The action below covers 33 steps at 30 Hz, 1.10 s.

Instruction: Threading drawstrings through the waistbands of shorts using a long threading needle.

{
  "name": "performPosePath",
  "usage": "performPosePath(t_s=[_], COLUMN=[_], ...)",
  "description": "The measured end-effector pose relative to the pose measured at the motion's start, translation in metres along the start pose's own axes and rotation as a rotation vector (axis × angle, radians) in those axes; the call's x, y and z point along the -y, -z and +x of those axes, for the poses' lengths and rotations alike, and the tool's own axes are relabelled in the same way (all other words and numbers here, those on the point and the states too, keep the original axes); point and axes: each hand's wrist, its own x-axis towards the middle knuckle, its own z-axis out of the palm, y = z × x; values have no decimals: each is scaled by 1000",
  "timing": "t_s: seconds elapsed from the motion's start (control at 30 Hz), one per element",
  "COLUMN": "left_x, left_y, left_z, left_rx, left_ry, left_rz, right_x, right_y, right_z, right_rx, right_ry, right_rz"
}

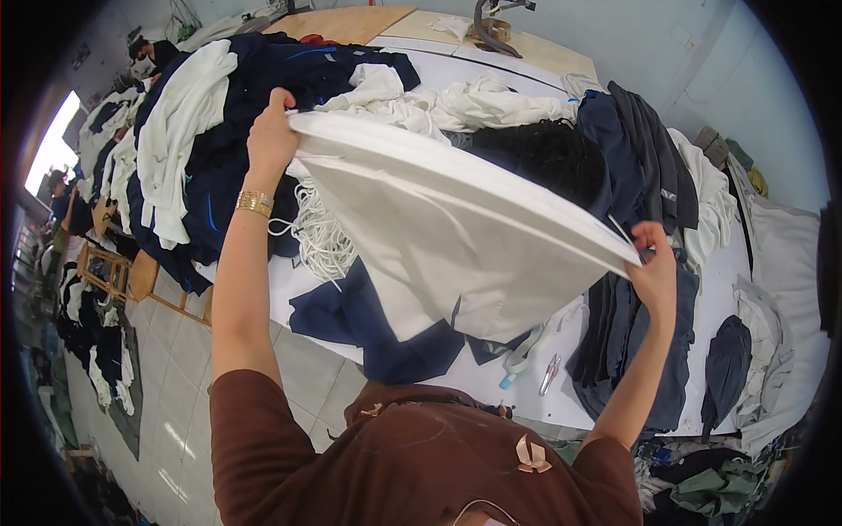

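A white cloth piece (456, 237) is stretched taut between both hands above the table, its folded upper edge slanting down to the right. At its upper left corner my left hand (274, 140) is closed on the cloth. Lower down, my right hand (653, 267) grips the opposite corner, and a thin pointed object (620, 230) sticks up beside its fingers; its kind is unclear. Beneath the cloth lie navy fabric pieces (395, 337), partly covered. White cord (326, 232) is heaped near my left forearm. Small thread snips (550, 374) rest on the white tabletop (526, 399).
Navy and white garments (189, 140) are piled at the left. Dark folded garments (645, 158) line the right side. A black hair-like mass (553, 158) shows behind the cloth. A wooden stool (110, 273) stands on the tiled floor at the left, where other people appear farther back.
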Motion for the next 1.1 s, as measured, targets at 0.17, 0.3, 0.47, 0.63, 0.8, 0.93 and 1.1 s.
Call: performPosePath(t_s=[0.17,0.3,0.47,0.63,0.8,0.93,1.1], left_x=[11,-43,-86,-126,-160,-165,-149], left_y=[-37,-70,-42,-17,-26,-50,-95], left_z=[-21,-63,-82,-98,-143,-163,-179], left_rx=[226,684,838,662,697,768,764], left_ry=[74,-149,-83,-66,-393,-516,-393], left_rz=[-46,-164,-316,-693,-736,-561,-371], right_x=[-16,-33,-48,-34,-8,8,7], right_y=[-22,-82,-131,-135,-137,-160,-162], right_z=[-10,16,28,20,4,-2,21], right_rx=[90,254,429,400,325,574,691], right_ry=[83,17,-185,-170,93,216,83], right_rz=[132,28,-185,-408,-293,-399,-251])
